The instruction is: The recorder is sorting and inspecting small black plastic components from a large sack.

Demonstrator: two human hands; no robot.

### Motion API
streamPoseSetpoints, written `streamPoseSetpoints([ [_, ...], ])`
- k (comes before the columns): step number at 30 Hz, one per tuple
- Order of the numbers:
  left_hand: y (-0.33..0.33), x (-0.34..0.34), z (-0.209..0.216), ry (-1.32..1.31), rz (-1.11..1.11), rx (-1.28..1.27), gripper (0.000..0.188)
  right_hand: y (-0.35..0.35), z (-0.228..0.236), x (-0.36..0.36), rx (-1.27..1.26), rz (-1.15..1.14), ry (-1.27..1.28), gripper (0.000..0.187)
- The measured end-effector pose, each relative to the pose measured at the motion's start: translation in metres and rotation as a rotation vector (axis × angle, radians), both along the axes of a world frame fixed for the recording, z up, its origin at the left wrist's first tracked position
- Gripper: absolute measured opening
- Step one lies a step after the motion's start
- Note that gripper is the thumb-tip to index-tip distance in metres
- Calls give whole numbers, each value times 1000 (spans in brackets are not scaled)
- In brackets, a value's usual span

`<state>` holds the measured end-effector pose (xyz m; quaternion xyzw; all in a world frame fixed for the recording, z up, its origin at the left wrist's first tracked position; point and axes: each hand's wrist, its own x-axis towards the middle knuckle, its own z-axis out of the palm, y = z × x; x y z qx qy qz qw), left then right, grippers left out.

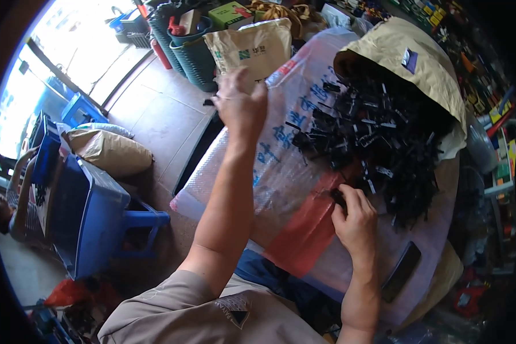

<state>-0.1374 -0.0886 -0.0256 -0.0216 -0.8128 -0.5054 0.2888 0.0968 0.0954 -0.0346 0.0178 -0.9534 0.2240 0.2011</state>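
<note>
My left hand is raised at the left of the work surface, in front of a tan paper bag. Its fingers are apart and slightly blurred. A small black piece shows just left of its thumb, apart from the fingers as far as I can see. Lower down, my right hand is closed, pinching a small black plastic part between thumb and fingers. Beyond it lies a heap of black plastic parts, spilling from the mouth of a large brown paper sack onto a white woven plastic sheet.
A dark phone lies on the sheet right of my right forearm. At left stand a blue tub, a blue stool and a filled brown sack. Another person's arms reach over that tub. Green baskets stand at the back.
</note>
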Motion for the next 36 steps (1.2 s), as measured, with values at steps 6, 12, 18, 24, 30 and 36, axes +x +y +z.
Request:
streamPoseSetpoints([
  [6, 44, 58, 23, -368, -1222, 283, 25, 25, 19, 14, -1034, -155, 31, 33],
  [12, 74, 98, 25, -151, -1565, 70, 33, 45, 20, 19, -1367, -200, 116, 14],
  [18, 89, 111, 18, 65, -1376, 16, 40, 37, 30, 14, -1467, -199, 40, 20],
  [24, 91, 116, 14, 76, -1423, -101, 33, 34, 28, 13, -1449, -204, -30, 40],
  [30, 95, 119, 13, 19, -1510, 32, 36, 47, 35, 20, -1606, -182, -122, 41],
  [36, 97, 123, 18, 185, -1491, -50, 25, 47, 33, 23, -1481, -12, -218, 52],
])
